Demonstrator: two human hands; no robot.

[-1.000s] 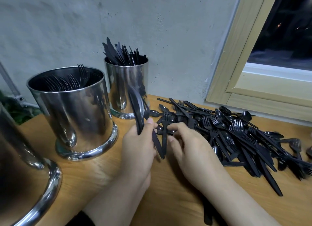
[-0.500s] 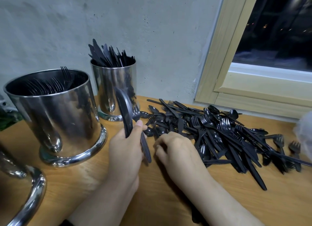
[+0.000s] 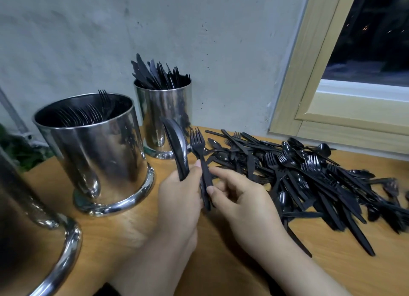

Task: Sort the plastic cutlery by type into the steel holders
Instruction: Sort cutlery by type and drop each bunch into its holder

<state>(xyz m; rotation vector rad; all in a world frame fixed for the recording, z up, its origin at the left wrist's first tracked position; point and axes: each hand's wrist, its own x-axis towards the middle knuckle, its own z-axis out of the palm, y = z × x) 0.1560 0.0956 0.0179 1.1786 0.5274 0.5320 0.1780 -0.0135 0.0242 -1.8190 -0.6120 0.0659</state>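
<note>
My left hand (image 3: 179, 198) grips a bunch of black plastic knives (image 3: 177, 147) that stick up above the fist. My right hand (image 3: 241, 198) pinches the handle of a black fork (image 3: 200, 154) held upright, tines up, right beside the left hand's thumb. A heap of black plastic cutlery (image 3: 309, 176) lies on the wooden table to the right. A wide steel holder (image 3: 97, 154) with forks in it stands at the left. A narrower steel holder (image 3: 163, 112) full of knives stands behind it by the wall.
A third steel holder (image 3: 33, 240) fills the lower left corner, its contents hidden. The grey wall (image 3: 199, 41) runs behind the table and a wooden window frame (image 3: 309, 92) stands at the right. Bare table top (image 3: 221, 273) lies under my forearms.
My right hand has lifted a fork out of the heap and brought it upright beside the left hand. The left hand still holds the knives.
</note>
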